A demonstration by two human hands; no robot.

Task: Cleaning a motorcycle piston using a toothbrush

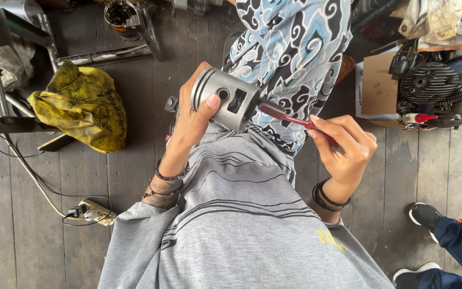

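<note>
Grey fabric of our striped T-shirt [236, 214] fills the bottom of the view as we look straight down at our hands. Our left hand [191, 120] grasps a grey metal piston [225, 99], fingers wrapped around its ringed crown and the thumb pressed on its side beside the round pin hole. We hold the piston in the air at chest height, above our lap, its open skirt facing right. Our right hand [343, 147] pinches the dark red handle of a small brush [287, 116] between thumb and fingers; the brush tip meets the rim of the piston's open end. Black bracelets circle both our wrists. Blue, black and white patterned trousers [290, 48] cover our legs beyond the piston. On the dark wooden plank floor [129, 171] to the left lies a crumpled yellow cloth [81, 104], with a power strip [94, 211] nearer us. A finned black engine [434, 85] sits at upper right. Another person's shoes [423, 214] show at the lower right corner.
</note>
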